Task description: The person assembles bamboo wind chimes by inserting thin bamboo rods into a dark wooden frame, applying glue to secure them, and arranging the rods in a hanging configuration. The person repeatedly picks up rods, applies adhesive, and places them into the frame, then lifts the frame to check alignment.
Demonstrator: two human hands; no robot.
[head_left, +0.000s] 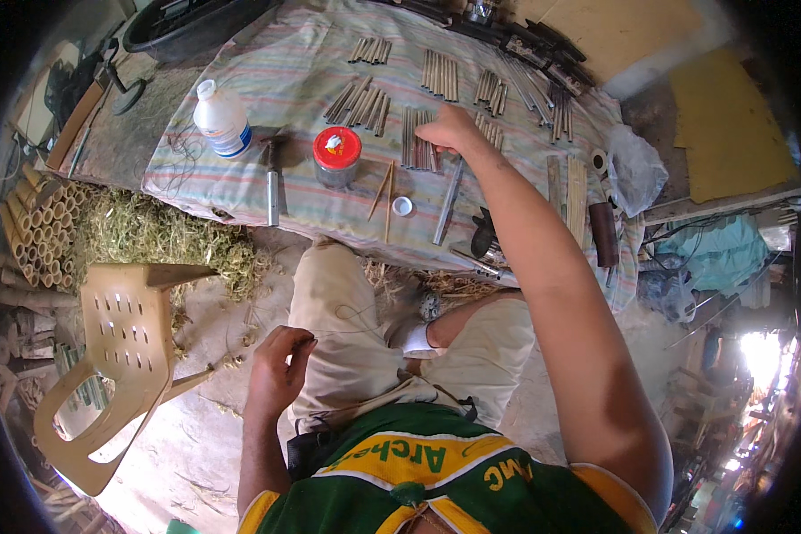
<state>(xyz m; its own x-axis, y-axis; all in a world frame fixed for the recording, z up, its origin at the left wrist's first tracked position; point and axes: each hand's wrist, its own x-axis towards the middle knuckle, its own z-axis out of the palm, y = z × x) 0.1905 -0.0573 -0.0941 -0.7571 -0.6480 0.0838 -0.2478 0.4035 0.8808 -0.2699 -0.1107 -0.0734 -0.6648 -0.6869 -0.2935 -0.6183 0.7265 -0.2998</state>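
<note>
My right hand (448, 130) reaches across the cloth-covered table, fingers bent together over a row of thin metal tubes (411, 147). Whether a tube is gripped is hidden. Close to my left thigh, my left hand (282, 358) hangs with fingers curled and thumb meeting the index finger; anything pinched there is too small to name. Other groups of tubes (440, 76) lie beyond and beside the right hand, including a fanned group (365, 107) to its left. A flat silver bar (449, 203) lies just below that hand.
A red-lidded jar (336, 158), white bottle (222, 120), hammer (272, 187), two thin sticks (389, 200) and small white cap (402, 206) occupy the table. Along its right side are a dark brown cylinder (603, 233) and plastic bag (635, 169). A beige chair (126, 329) stands left.
</note>
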